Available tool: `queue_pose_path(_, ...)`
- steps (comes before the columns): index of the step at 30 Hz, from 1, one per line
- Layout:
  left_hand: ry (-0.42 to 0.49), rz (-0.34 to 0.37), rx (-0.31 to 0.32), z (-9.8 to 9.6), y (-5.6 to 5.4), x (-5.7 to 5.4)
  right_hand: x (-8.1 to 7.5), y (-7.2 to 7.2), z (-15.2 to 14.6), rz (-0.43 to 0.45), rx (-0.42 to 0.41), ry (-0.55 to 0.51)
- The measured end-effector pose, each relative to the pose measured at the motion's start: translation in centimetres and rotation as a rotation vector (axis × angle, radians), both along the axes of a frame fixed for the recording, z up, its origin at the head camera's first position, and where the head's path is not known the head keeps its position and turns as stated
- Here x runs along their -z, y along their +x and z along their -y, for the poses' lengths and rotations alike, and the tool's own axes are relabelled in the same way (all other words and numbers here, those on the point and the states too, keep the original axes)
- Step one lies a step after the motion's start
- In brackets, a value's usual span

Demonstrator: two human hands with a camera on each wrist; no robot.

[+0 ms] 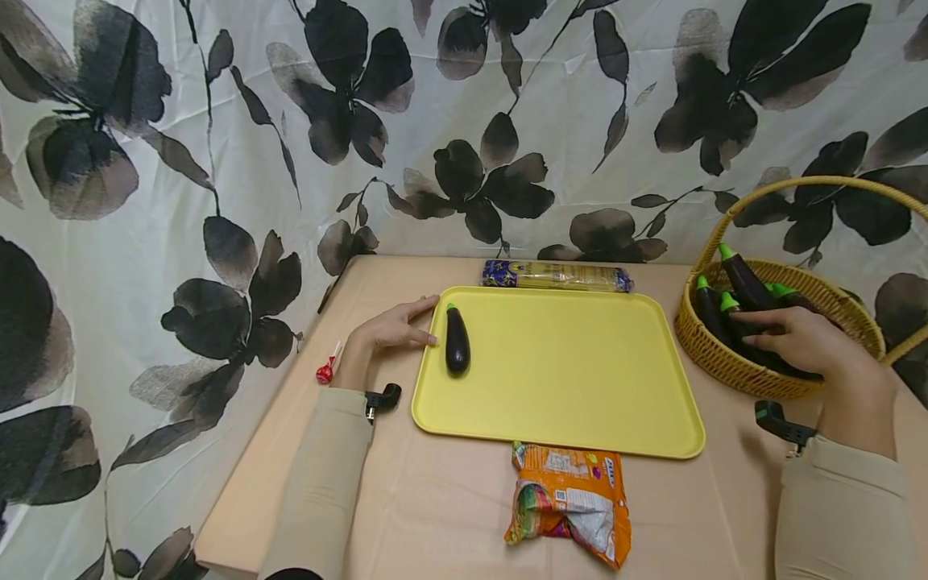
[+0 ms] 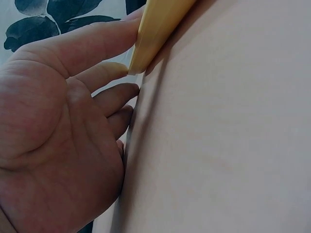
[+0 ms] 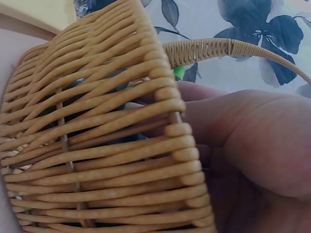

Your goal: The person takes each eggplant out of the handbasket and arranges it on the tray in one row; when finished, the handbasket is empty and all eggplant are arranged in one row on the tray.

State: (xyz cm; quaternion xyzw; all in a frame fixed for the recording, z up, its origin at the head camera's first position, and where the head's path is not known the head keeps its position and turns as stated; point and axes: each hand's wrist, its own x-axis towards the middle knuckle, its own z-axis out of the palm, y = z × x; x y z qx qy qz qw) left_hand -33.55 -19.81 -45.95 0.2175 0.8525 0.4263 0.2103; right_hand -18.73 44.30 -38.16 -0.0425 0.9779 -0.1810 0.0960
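Note:
A yellow tray (image 1: 565, 379) lies on the table with one small dark eggplant (image 1: 457, 342) near its left edge. My left hand (image 1: 384, 332) touches the tray's left rim with its thumb and fingertips, fingers fairly straight. In the left wrist view the thumb meets the side of the tray (image 2: 158, 34). On the right, my right hand (image 1: 812, 342) reaches over the near rim of a wicker basket (image 1: 714, 354), its fingers at several eggplants (image 1: 747, 280) with green caps. The basket wall (image 3: 107, 107) hides most of those fingers in the right wrist view; I cannot tell whether they grip one.
Behind the tray lies a long blue-and-gold packet (image 1: 557, 275). An orange snack bag (image 1: 569, 503) lies at the tray's front edge. A red-wrapped lollipop (image 1: 325, 370) is beside my left wrist. The basket's tall handle (image 1: 819, 182) arches over it, and a floral cloth (image 1: 464, 121) hangs behind.

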Motion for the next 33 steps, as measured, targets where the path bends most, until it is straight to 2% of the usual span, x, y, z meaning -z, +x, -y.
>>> queue_pose_path(12,-0.015,-0.019,0.002,0.0,0.0,0.0,0.6,-0.5,0.4,0.002,0.023,-0.024)
queue_pose_path(18,0.004,-0.003,-0.002,-0.1,0.0,0.0,0.8,-0.8,0.2,-0.082,0.023,-0.052)
queue_pose_path(30,-0.012,-0.001,-0.004,-0.2,-0.2,-0.1,0.4,-0.4,1.0,-0.277,0.129,-0.186)
queue_pose_path(33,-0.007,0.003,-0.002,-0.2,-0.1,-0.2,0.0,-0.4,1.2,-0.286,0.173,-0.212)
